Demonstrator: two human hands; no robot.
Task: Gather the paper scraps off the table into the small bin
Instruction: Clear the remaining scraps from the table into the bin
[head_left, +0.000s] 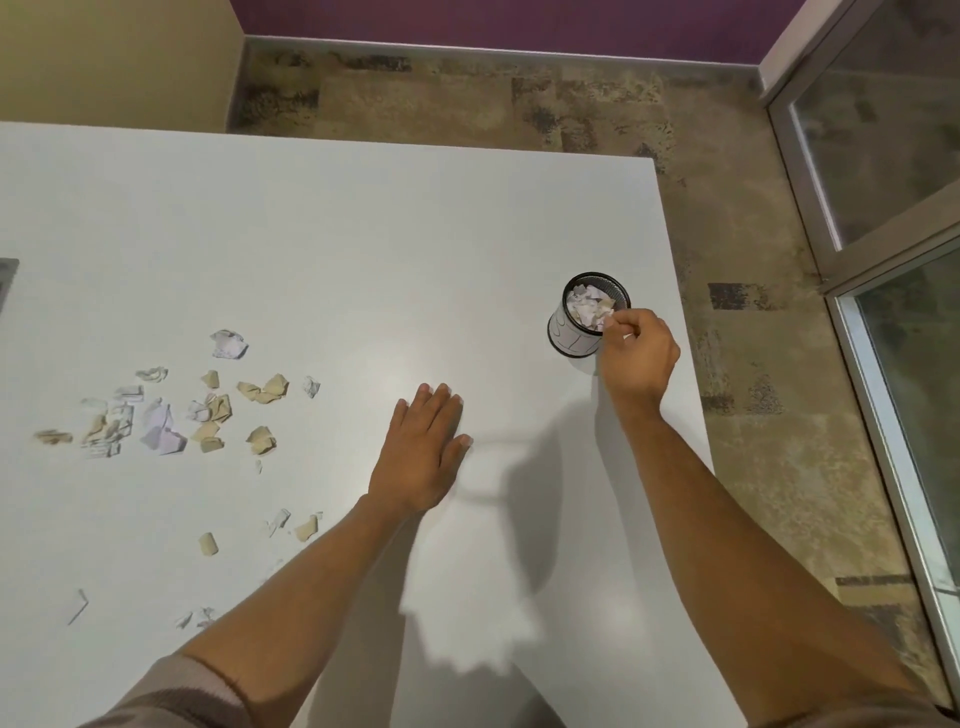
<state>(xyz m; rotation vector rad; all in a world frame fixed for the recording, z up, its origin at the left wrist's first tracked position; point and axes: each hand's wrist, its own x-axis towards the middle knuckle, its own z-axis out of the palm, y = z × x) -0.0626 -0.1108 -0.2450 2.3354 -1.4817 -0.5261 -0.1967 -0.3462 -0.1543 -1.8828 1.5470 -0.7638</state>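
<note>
my right hand (641, 353) hovers at the rim of the small bin (574, 332), fingers (615, 325) pinched; contents cannot be confirmed. my left hand (421, 452) lies flat and empty on the desk (363, 234), likely for support. remaining paper scraps (161, 415) lie well left of the bin.

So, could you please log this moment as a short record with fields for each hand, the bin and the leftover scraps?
left hand: flat, fingers spread, empty, over the table
right hand: fingers pinched at the bin's rim; a held scrap can't be confirmed
bin: upright near the table's right edge, holds crumpled paper
scraps: many still scattered on the table's left side
</note>
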